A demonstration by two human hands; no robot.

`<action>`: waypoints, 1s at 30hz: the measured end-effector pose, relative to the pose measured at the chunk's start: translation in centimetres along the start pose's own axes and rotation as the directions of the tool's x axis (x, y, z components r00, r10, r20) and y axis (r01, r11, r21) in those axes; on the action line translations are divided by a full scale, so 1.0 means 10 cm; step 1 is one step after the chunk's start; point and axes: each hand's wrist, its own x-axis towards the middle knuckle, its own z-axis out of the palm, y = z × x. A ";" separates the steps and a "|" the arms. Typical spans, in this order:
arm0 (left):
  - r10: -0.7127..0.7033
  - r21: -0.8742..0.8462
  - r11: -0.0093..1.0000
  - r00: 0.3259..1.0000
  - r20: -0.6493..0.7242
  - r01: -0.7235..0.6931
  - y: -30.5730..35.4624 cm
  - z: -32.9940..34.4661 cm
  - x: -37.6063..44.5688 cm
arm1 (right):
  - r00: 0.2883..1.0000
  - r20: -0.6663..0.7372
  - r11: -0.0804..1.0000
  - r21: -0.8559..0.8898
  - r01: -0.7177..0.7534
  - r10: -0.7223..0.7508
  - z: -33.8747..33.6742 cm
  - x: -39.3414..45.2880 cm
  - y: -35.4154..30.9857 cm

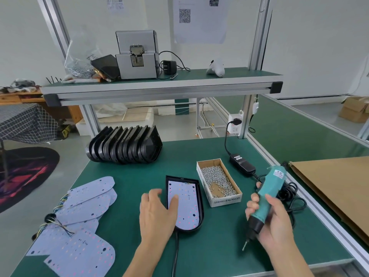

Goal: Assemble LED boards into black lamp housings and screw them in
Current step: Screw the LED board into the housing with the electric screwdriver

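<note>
Left hand (157, 212) lay open, fingers loosely spread, thumb on the LED board (184, 204), palm over the left rim of the black lamp housing (200, 196). One board sat inside that one housing, flat on the green bench (209, 246), near the front centre. A black cable (176, 254) ran from the housing's rounded near end toward the bench edge.

Right hand (271, 220) was curled round one teal electric screwdriver (265, 198), bit pointing down and left, tip above the bench, not touching anything. Its cord (293, 198) coiled just behind the hand.

One open cardboard box (237, 198), printed SPRING BALANCER, stood just right of the housing, partly filled with loose silver screws (216, 176); too many to count. One black power adapter (241, 163) lay behind the box, its lead plugged into a white socket (235, 124) on the frame post.

Loose LED boards (79, 226) overlapped in a pile at front left, about five visible, exact count unclear, with coloured wires (60, 222) between them. A row of empty black housings (123, 146) stood on edge at the back left, roughly ten, hard to separate.

Upper shelf (199, 84) carried one grey screw feeder machine (137, 56), one black plug adapter (169, 66), one dark tablet (105, 66), one clear bag of screws (81, 58), one white handheld device (216, 68). One brown cardboard sheet (335, 192) lay to the right of the bench.
</note>
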 end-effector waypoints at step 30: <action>0.390 0.521 0.421 0.667 0.635 -0.743 1.06 1.32 0.63 | 0.986 -0.119 0.993 -0.020 -0.117 0.114 0.06 0.08 0.24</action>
